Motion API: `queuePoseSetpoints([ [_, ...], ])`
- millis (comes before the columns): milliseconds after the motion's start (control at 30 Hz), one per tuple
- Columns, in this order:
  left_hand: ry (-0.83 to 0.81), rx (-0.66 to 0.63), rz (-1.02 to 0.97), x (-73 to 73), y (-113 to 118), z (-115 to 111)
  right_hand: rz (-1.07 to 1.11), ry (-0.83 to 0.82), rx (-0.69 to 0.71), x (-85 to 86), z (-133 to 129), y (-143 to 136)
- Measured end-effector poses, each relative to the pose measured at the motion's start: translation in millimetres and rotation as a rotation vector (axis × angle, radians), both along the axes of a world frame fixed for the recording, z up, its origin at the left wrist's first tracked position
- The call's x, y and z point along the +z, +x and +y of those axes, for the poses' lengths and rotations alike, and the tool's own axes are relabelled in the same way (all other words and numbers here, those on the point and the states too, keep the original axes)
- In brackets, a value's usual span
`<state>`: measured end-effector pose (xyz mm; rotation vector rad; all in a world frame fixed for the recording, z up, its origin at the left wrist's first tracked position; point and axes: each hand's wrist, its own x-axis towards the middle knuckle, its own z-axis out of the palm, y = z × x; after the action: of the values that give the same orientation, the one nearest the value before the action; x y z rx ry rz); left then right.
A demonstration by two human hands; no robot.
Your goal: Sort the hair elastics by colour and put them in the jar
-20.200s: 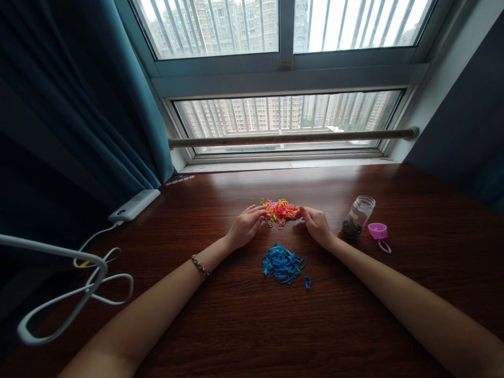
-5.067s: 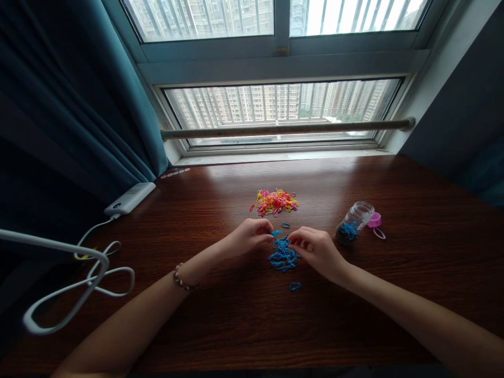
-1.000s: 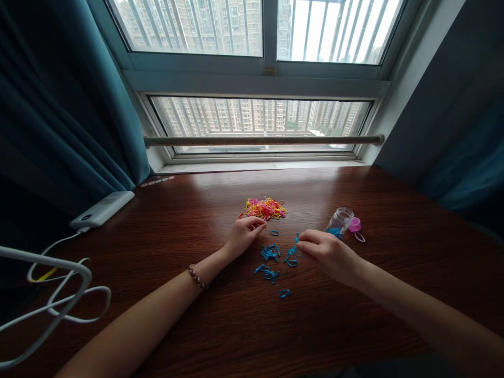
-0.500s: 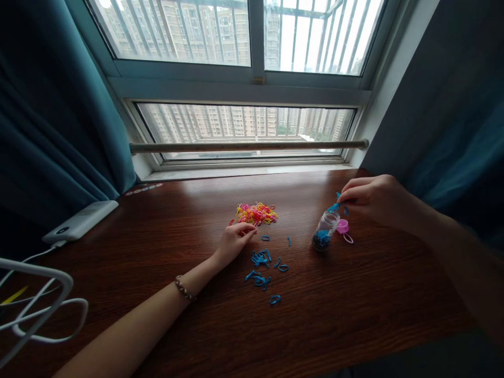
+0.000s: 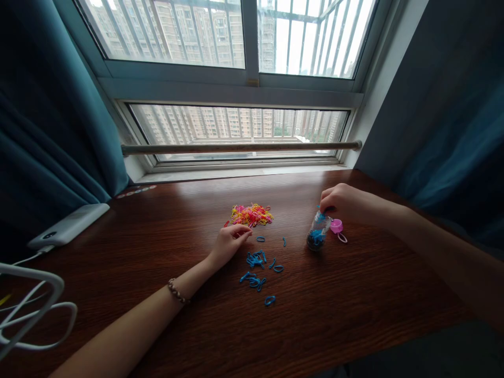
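My right hand [image 5: 339, 201] is closed on a bunch of blue rubber bands [image 5: 319, 211] right at the mouth of a small clear jar [image 5: 317, 236]. The jar stands on the table with dark and blue bands inside; my fingers partly cover its opening. My left hand [image 5: 230, 242] rests on the wood with its fingers loosely stretched and nothing visible in them. Just beyond it lies a pile of red, yellow and pink rubber bands [image 5: 252, 214]. Loose blue bands [image 5: 255, 259] lie in small clusters and singly to the right of that hand.
A pink lid with a loop [image 5: 336, 227] lies right of the jar. On the left are a white power bank [image 5: 70, 224] and white cables [image 5: 59, 294]. A window with a rail [image 5: 244, 148] borders the table's [image 5: 189, 336] back edge, with blue curtains [image 5: 51, 100] at the sides.
My right hand has come left and down with the blue bands, from above the jar's right side to its mouth. The left hand stays by the pile; the view has shifted slightly.
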<state>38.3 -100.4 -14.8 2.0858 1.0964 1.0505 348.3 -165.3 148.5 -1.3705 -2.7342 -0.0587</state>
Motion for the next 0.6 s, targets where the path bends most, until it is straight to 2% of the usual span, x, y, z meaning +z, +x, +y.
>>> queuePoseSetpoints([
  [167, 0.016, -0.006, -0.001, -0.1, 0.3, -1.0, 0.004, 0.021, -0.136, -5.3, -2.0, -1.5],
  [367, 0.009, -0.008, 0.004, 0.4, 0.5, -1.5, 0.088, -0.052, -0.095, -3.1, -6.2, -2.4],
  [600, 0.007, -0.003, 0.007, 3.0, 1.0, -2.8, 0.188, -0.037, -0.148, -3.6, -7.4, -0.6],
])
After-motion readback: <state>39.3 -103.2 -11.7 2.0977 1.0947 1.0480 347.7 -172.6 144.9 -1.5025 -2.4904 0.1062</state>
